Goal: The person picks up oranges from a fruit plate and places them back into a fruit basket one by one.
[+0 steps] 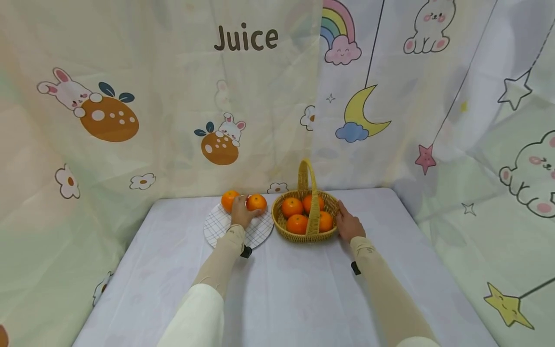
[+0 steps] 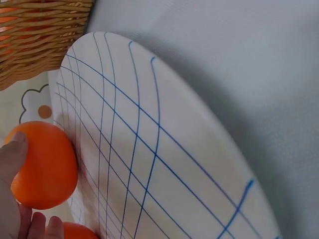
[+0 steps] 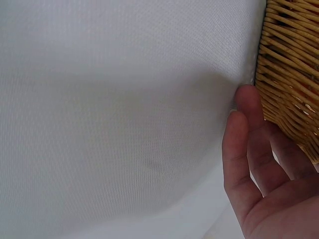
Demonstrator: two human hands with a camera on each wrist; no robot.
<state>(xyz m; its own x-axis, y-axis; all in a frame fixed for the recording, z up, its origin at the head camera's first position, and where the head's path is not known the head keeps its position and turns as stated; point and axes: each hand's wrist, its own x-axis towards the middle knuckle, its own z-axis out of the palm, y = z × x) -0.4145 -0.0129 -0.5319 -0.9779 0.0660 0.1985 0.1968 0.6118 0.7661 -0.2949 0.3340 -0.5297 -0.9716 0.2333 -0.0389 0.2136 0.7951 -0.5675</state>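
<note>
On a round white plate (image 1: 260, 234) with blue crossing lines lie two oranges. My left hand (image 1: 243, 213) is at the right-hand orange (image 1: 257, 203), thumb on one side and fingers on the other; the left wrist view shows the thumb pressed to this orange (image 2: 47, 167). The second orange (image 1: 230, 200) sits just left of that hand. To the right stands a wicker basket (image 1: 295, 237) with a tall handle and several oranges inside. My right hand (image 1: 350, 225) touches the basket's right side; in the right wrist view its loosely extended fingers (image 3: 260, 149) lie along the weave.
A white cloth covers the table (image 1: 295, 289). Behind it hangs a printed curtain (image 1: 269, 96) with cartoon rabbits, a moon and stars, and further curtain closes both sides. The plate and basket stand close together near the table's back edge.
</note>
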